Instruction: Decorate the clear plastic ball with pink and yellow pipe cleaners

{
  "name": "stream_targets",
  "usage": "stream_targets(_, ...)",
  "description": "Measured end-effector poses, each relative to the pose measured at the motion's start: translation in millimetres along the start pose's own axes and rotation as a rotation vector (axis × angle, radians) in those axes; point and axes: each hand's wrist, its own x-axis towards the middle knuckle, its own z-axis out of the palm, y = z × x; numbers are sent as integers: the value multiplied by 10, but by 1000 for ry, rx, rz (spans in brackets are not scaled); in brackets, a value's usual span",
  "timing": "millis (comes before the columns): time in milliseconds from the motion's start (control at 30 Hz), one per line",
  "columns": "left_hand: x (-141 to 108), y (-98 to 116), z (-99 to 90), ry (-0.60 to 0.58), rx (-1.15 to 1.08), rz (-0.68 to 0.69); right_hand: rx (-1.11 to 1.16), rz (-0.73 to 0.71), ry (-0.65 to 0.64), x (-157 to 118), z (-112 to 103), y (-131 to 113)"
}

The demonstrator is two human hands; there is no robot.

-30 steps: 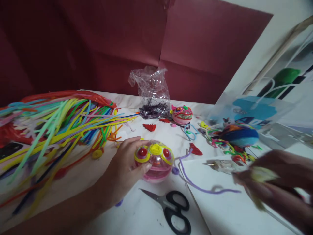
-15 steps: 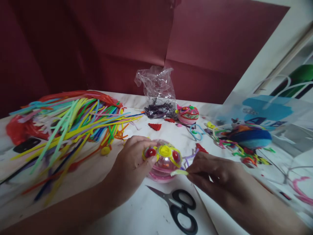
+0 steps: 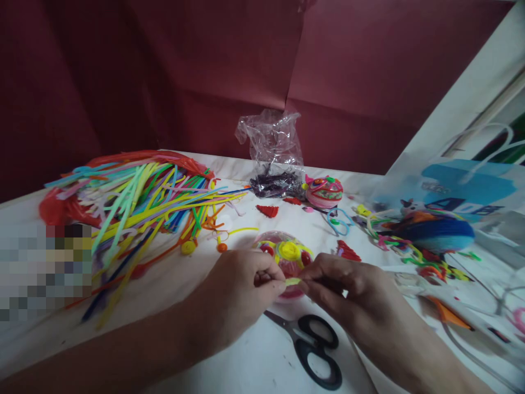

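Between both hands is a short pale yellow strip (image 3: 292,282), which looks like a piece of pipe cleaner. My left hand (image 3: 246,279) pinches its left end between thumb and forefinger. The fingertips of my right hand (image 3: 340,282) close on its right end. Just behind them sits a clear pink-based ball (image 3: 283,239) decorated with a yellow coil (image 3: 289,251) and red round pieces with yellow rims; the fingers cover part of it. Black-handled scissors (image 3: 315,350) lie in front of the ball, blade tips partly hidden by my left hand.
At left lies a large pile of coloured pipe cleaners (image 3: 156,202). A clear plastic bag (image 3: 273,148) with dark stems and a finished-looking pink ball (image 3: 324,191) stand behind. Red coiled triangles (image 3: 267,210) lie nearby. At right are a blue ball (image 3: 443,232) and a printed bag (image 3: 471,180).
My left hand has let go of the decorated ball and now pinches the pale yellow strip's free end. My right hand has moved left, bringing the strip in front of the ball.
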Motion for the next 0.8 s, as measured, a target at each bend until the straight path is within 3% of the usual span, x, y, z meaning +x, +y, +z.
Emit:
stream_targets(133,6,-25,26,27,-3,-17,302,157,5,18,77,11)
stream_targets(267,37,-79,45,101,-65,7,465,238,46,34,99,71)
stream_targets(533,57,-29,29,63,-80,-135,461,256,74,29,127,113)
stream_targets(800,45,-28,59,26,-180,-145,491,249,106,19,125,83)
